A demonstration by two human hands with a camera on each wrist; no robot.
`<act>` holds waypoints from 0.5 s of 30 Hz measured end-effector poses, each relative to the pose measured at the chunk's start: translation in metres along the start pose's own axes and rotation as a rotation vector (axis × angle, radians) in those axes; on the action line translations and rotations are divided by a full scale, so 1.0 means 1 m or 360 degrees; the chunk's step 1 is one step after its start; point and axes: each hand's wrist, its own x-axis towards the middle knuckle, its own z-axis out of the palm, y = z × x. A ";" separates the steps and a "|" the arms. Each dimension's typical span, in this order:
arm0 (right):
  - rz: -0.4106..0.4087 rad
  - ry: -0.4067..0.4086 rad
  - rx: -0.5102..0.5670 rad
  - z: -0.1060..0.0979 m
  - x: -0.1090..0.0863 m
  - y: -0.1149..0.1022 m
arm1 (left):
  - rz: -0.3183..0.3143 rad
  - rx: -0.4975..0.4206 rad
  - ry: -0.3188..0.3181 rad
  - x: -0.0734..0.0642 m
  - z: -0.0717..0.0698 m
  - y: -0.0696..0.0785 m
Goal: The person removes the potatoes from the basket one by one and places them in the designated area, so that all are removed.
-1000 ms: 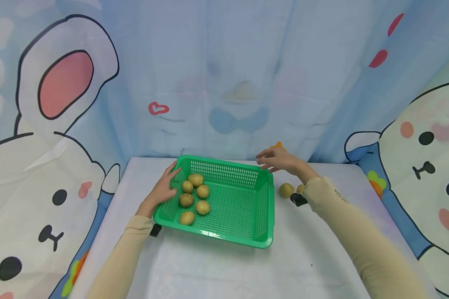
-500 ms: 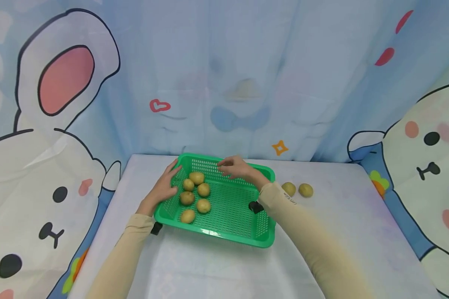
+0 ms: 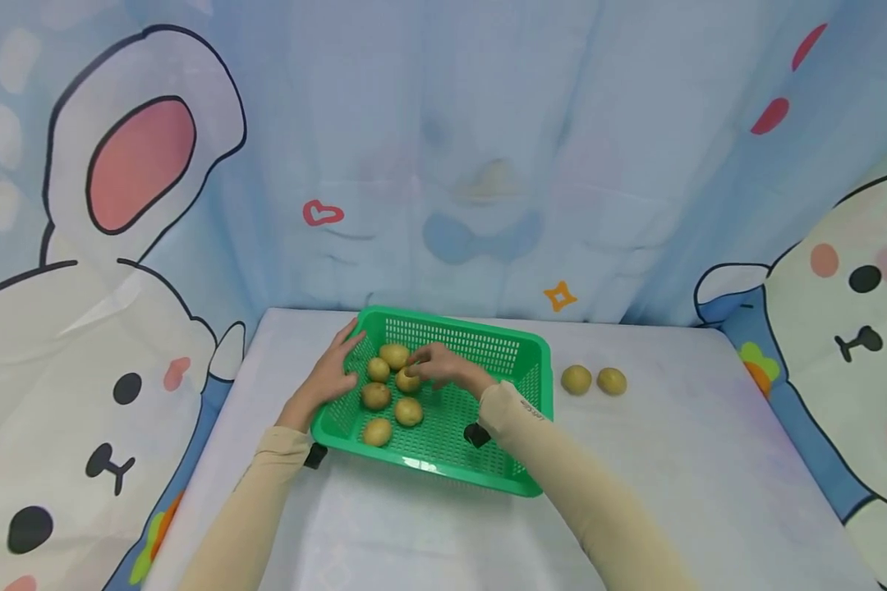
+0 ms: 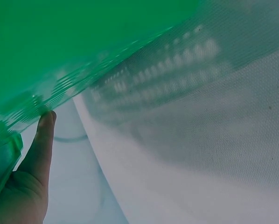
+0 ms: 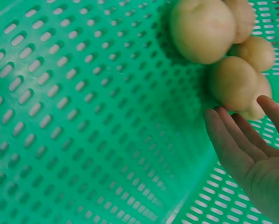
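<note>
A green plastic basket (image 3: 480, 472) with perforated walls stands on the table, several potatoes (image 3: 376, 396) gathered in its left half. At its left rim my left hand (image 3: 327, 379) holds the wall, thumb and a finger reaching over the inside. The left wrist view shows one finger of the left hand (image 4: 34, 172) against the outside of the basket. Inside the basket, my right hand (image 3: 447, 365) is by a potato (image 3: 406, 381), partly covering it. Its fingers are extended beside the potatoes (image 5: 235, 84) in the right wrist view, with nothing in the palm; contact is unclear.
Two more potatoes, one at left (image 3: 576, 379) and one at right (image 3: 612, 381), lie on the white tablecloth (image 3: 673, 460) right of the basket. A blue curtain with cartoon prints (image 3: 480, 148) hangs right behind the table and along both sides.
My right hand has moved left and down, from over the basket's right rim to the potatoes inside. The left hand stays on the left rim. The potatoes show no clear movement.
</note>
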 end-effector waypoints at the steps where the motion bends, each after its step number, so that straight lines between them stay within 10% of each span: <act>1: 0.0008 0.0005 0.0002 0.001 0.001 0.001 | 0.0000 -0.0001 -0.0001 0.000 0.000 0.000; 15: -0.0050 0.0318 0.0031 0.024 0.014 0.011 | 0.0025 -0.0021 0.0004 0.001 -0.001 -0.003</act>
